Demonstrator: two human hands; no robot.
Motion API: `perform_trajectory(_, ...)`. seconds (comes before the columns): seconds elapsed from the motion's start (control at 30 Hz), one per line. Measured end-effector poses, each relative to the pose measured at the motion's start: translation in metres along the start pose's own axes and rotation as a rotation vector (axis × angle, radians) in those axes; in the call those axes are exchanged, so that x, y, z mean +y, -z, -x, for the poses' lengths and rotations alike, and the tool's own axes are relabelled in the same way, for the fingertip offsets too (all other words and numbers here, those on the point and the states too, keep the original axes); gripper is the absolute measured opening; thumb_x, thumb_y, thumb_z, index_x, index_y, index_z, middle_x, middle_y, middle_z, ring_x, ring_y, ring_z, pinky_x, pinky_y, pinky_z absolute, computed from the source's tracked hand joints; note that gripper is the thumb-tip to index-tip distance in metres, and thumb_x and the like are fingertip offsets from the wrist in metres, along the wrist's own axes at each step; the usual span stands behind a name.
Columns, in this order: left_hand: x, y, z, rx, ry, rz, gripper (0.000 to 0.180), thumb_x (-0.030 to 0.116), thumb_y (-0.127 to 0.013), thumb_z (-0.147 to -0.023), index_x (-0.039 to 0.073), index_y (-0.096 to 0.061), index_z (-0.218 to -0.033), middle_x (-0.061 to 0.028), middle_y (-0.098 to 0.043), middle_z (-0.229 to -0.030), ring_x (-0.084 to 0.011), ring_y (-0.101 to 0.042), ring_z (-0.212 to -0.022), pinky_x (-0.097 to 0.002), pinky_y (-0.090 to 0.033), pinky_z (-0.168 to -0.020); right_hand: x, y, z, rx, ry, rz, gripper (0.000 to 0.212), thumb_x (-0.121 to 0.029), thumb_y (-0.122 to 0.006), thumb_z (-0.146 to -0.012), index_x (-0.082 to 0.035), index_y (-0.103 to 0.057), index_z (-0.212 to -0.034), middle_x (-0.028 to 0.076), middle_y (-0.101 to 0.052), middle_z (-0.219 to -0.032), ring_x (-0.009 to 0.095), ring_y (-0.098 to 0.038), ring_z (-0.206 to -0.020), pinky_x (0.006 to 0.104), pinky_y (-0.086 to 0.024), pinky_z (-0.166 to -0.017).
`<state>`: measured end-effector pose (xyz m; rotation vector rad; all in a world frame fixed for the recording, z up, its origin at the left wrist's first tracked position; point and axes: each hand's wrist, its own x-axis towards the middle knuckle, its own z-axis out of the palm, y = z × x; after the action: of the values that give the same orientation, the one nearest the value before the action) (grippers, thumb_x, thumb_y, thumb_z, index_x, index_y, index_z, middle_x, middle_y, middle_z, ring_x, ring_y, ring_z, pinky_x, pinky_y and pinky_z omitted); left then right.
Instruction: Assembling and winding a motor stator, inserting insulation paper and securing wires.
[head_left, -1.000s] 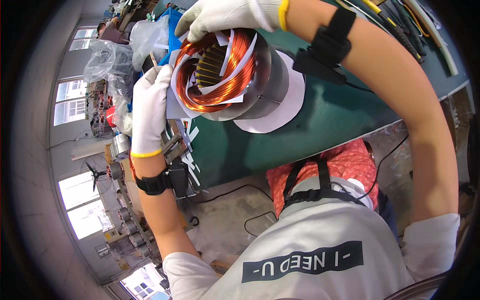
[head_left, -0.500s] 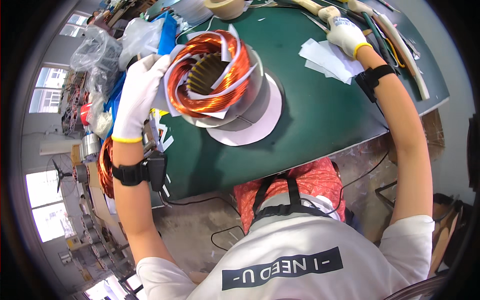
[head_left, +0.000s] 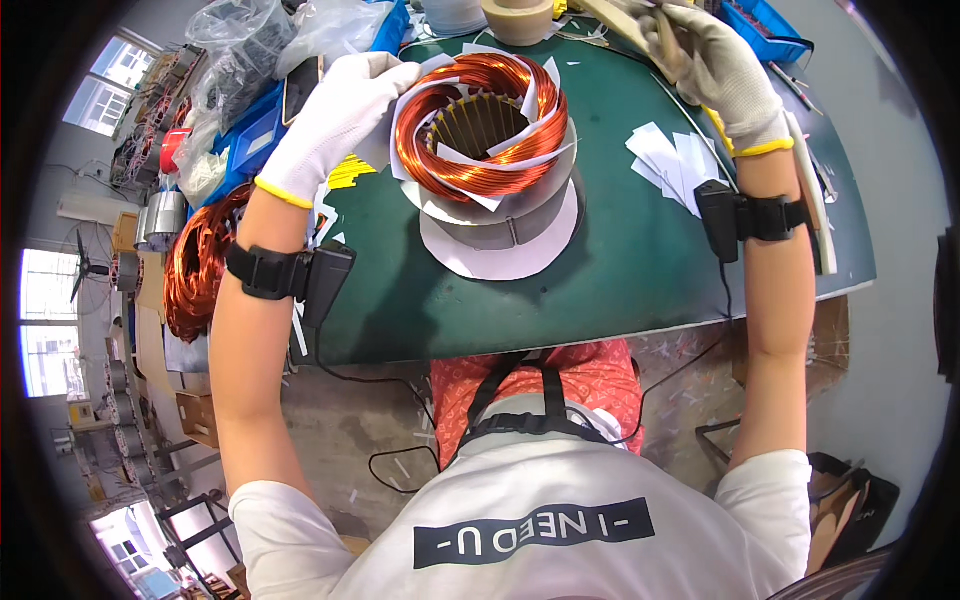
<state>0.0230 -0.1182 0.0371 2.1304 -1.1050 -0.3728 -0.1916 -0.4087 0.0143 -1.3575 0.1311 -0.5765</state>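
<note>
Copper stator: the copper-wound stator (head_left: 480,180) is standing upright on a round white sheet (head_left: 500,265), middle-left of the green tabletop (head_left: 620,290)
Left glove: left hand (head_left: 345,115) is right at the stator's left rim, fingers pressed together, can't tell if they're pinching the paper there
Right glove: right hand (head_left: 725,75) is up by a tan tool (head_left: 618,20), fingers curled, grip's unclear tbh
Paper slips: white slips (head_left: 675,165) lie fanned out near the right wrist

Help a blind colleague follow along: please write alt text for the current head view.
A copper-wound stator stands on a round white sheet on a green workbench. The wearer's gloved left hand is at its left edge; the gloved right hand is at long tools farther right, beyond loose white papers.
</note>
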Motion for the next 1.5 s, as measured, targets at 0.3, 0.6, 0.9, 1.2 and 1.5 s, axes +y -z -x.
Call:
perform_trajectory(0.3,-0.009,-0.006,0.002,-0.024,-0.212,0.065,0.027,0.013,-0.051,-0.105,-0.004,-0.063,-0.122,-0.0102,-0.07,-0.114,-0.0098,-0.062,-0.103,-0.0275,-0.05,-0.095,0.012,-0.081,-0.035,-0.259,-0.015,0.004,0.022,-0.025,-0.058,-0.104,-0.005,-0.063,-0.113,0.003,-0.064,-0.093,0.012,-0.061,-0.079,0.0255,-0.053,-0.075)
perform_trajectory(0.6,-0.015,-0.009,-0.006,0.0,-0.222,0.073,0.025,0.011,-0.054,-0.103,-0.005,-0.063,-0.12,-0.01,-0.07,-0.11,-0.0114,-0.063,-0.102,-0.0275,-0.051,-0.092,0.022,-0.123,-0.058,-0.081,0.146,0.55,0.031,-0.029,-0.06,-0.099,0.0,-0.068,-0.1,0.012,-0.072,-0.092,0.019,-0.068,-0.082,0.0352,-0.055,-0.073)
perform_trajectory(0.9,-0.01,-0.011,0.0,0.003,-0.158,0.124,0.023,0.011,-0.055,-0.102,-0.002,-0.066,-0.118,-0.0059,-0.07,-0.104,-0.0093,-0.063,-0.094,-0.0259,-0.052,-0.086,0.045,-0.114,-0.086,-0.151,-0.051,0.567,0.025,-0.028,-0.062,-0.097,-0.005,-0.071,-0.096,0.006,-0.07,-0.08,0.018,-0.064,-0.073,0.0326,-0.052,-0.069)
perform_trajectory(1.2,-0.016,-0.011,-0.01,0.084,-0.12,-0.003,0.02,0.01,-0.061,-0.096,-0.001,-0.073,-0.108,-0.0099,-0.072,-0.099,-0.0101,-0.065,-0.089,-0.0265,-0.052,-0.083,0.109,-0.117,-0.13,-0.188,-0.364,0.112,0.022,-0.021,-0.061,-0.095,-0.004,-0.067,-0.108,0.013,-0.071,-0.093,0.025,-0.068,-0.08,0.0433,-0.054,-0.078)
perform_trajectory(1.5,-0.02,-0.01,-0.007,0.091,-0.195,-0.039,0.023,0.012,-0.061,-0.1,-0.004,-0.068,-0.115,-0.0078,-0.071,-0.099,-0.0097,-0.063,-0.089,-0.0253,-0.052,-0.081,0.09,-0.134,-0.151,-0.396,-0.066,0.821,0.03,-0.03,-0.056,-0.091,-0.005,-0.069,-0.102,0.011,-0.071,-0.091,0.023,-0.065,-0.076,0.0392,-0.051,-0.072)
